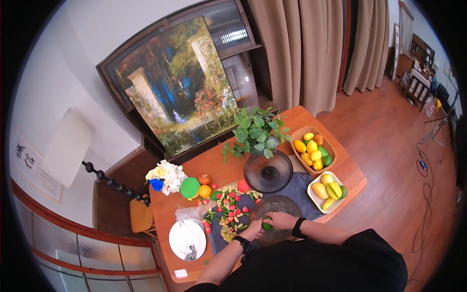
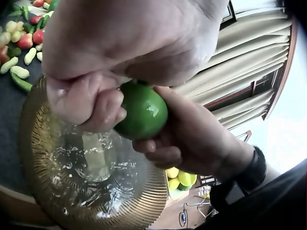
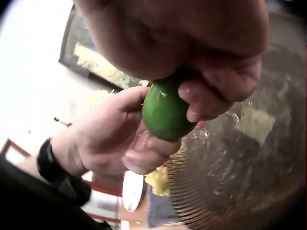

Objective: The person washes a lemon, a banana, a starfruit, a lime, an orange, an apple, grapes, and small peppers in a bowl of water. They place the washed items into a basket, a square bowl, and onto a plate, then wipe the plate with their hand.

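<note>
A glossy green fruit (image 2: 141, 110) is gripped between both hands above a ribbed glass bowl (image 2: 151, 203) of water. In the left wrist view, the left hand (image 2: 115, 52) curls its fingers round one side of it, and the right hand (image 2: 192, 132) holds the other side. The right wrist view shows the same fruit (image 3: 167, 111), with the left hand (image 3: 115, 129) at its left and the right hand (image 3: 192, 52) above. In the head view, the left hand (image 1: 253, 230) and right hand (image 1: 282, 221) meet over the bowl; wet fingers glisten.
A dark glass bowl (image 1: 253, 177) stands behind. Fruit fills a wicker basket (image 1: 327, 137) and a white dish (image 1: 317, 200) on the right. Peppers, peanuts and grapes (image 1: 228, 231) lie on the cloth (image 1: 301, 190) at left, beside a white plate (image 1: 185, 238). A leafy plant (image 1: 258, 131) stands at the back.
</note>
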Action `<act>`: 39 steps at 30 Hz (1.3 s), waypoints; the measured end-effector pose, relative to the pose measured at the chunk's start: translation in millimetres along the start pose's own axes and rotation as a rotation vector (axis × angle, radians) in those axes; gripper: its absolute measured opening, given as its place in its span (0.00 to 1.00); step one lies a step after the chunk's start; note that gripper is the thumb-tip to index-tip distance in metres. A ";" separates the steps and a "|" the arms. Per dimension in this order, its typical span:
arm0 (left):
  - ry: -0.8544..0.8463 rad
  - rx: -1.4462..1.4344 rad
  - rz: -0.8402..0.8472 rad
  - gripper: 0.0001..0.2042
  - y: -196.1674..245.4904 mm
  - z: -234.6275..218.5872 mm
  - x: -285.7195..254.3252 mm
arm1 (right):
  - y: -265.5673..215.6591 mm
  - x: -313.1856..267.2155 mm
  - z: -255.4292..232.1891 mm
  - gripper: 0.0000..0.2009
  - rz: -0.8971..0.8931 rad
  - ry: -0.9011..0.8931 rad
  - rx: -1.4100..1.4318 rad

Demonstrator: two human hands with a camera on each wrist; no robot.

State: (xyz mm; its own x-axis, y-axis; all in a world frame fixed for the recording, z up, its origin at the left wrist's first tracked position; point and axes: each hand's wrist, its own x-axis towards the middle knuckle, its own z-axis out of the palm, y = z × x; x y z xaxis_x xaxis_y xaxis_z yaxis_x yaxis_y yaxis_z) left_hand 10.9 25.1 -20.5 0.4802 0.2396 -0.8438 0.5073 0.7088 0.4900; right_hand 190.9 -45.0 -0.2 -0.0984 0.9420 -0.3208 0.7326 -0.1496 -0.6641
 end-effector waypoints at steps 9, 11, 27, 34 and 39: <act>0.279 0.281 0.218 0.21 4.7 -0.1 -4.7 | 4.5 -28.6 -56.2 0.22 -0.187 -0.060 -0.072; 0.320 0.289 0.233 0.22 1.8 2.5 -3.0 | -9.3 -37.1 -88.2 0.22 -0.086 -0.104 0.131; 0.377 0.125 0.256 0.26 -9.2 6.4 -20.5 | 248.5 13.7 -258.6 0.25 0.497 1.044 0.199; 0.454 0.060 0.259 0.24 -16.7 12.0 -33.4 | 276.4 35.7 -261.2 0.22 0.490 0.954 0.082; 0.478 0.071 0.257 0.24 -14.4 12.9 -36.5 | 292.5 44.2 -250.5 0.25 0.570 0.856 0.056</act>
State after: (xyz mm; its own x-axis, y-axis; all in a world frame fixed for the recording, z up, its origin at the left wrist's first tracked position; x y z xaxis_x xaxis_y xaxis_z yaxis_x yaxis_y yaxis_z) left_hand -4.7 -2.5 6.0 0.2248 0.6861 -0.6919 0.4714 0.5449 0.6935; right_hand 569.6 28.1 -39.5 0.7827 0.6220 -0.0242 0.4855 -0.6344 -0.6015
